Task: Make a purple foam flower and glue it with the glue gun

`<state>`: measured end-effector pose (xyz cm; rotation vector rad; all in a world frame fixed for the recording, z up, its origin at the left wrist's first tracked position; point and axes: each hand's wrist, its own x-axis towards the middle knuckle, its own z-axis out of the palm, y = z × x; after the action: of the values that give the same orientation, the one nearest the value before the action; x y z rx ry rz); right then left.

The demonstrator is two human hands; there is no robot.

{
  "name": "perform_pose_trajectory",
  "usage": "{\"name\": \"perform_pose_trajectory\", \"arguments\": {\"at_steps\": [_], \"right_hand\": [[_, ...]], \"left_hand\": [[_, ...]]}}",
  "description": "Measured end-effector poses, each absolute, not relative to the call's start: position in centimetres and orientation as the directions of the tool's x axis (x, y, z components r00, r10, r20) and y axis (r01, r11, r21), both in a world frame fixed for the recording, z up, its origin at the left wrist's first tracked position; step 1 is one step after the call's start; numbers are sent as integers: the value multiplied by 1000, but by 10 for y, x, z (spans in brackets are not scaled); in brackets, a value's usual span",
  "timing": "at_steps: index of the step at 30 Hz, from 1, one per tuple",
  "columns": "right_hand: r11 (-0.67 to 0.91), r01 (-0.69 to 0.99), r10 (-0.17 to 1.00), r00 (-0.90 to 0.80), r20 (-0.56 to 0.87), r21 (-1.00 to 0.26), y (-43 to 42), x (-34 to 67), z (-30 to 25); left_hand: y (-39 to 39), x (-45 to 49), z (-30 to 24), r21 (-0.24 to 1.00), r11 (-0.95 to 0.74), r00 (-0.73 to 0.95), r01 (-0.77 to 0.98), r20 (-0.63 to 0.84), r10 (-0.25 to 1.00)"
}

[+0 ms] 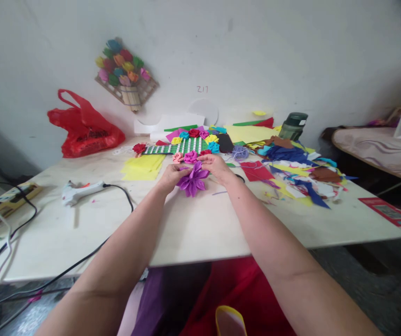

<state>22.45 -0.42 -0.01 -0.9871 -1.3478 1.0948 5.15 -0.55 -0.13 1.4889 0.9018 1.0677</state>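
A purple paper flower [193, 182] with pointed petals is held just above the white table, between my two hands. My left hand [172, 177] pinches a petal at its left side. On the upper right, the fingers of my right hand [217, 168] close on another petal; their tips are partly hidden by it. Right behind the flower lies a green and white guitar-shaped piece [188, 148] edged with small rolled paper roses, among them a magenta rose [190, 157] and a salmon rose [178, 157].
A white glue gun [81, 190] with a black cord lies left, near a power strip [7, 205]. Yellow paper sheets [142, 165], a heap of coloured scraps [291, 158], a green bottle [293, 126] and a red plastic bag [84, 128] are on the table.
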Motion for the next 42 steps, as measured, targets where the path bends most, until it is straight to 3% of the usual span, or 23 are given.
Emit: {"name": "perform_pose_trajectory", "arguments": {"at_steps": [10,21,32,37,42], "right_hand": [[303,200,944,69,322,-932,-10,220,7],[348,293,930,16,368,-891,-4,225,0],[226,338,964,58,260,-913,-9,224,3],[203,271,971,67,229,-941,-7,223,0],[396,203,916,-22,400,-896,-5,223,1]], "left_hand": [[-3,54,-4,920,-341,201,194,303,932],[-1,54,-4,876,-392,203,281,346,916],[-9,58,1,776,-463,238,427,398,886],[-8,59,1,794,-449,224,409,390,893],[1,56,-7,912,-323,125,253,300,946]]}}
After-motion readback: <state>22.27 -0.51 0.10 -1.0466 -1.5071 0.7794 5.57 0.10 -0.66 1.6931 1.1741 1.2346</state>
